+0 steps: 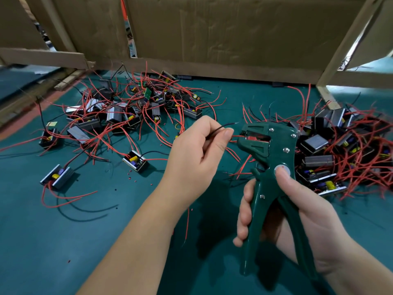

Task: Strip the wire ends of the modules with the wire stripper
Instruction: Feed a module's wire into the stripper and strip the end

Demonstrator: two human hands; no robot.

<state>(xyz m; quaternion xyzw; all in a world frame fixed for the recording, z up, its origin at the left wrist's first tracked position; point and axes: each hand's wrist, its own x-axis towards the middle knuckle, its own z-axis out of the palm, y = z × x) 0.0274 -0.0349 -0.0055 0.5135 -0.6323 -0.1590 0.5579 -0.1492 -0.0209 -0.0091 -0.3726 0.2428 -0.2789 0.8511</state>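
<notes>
My right hand (297,207) grips the handles of a dark green wire stripper (270,162), held upright with its jaws pointing left. My left hand (197,150) pinches a red wire (236,136) and a black wire (225,125) between thumb and fingers. The red wire's end sits inside the stripper's jaws. The black wire's end sticks out free above it. More red wire hangs below my left hand; the module it belongs to is hidden.
A pile of small modules (136,109) with red and black wires lies on the green table (63,241) at the back left, another pile (340,150) at the right. Loose modules lie at the left. Cardboard walls (223,35) stand behind. Red insulation bits dot the table.
</notes>
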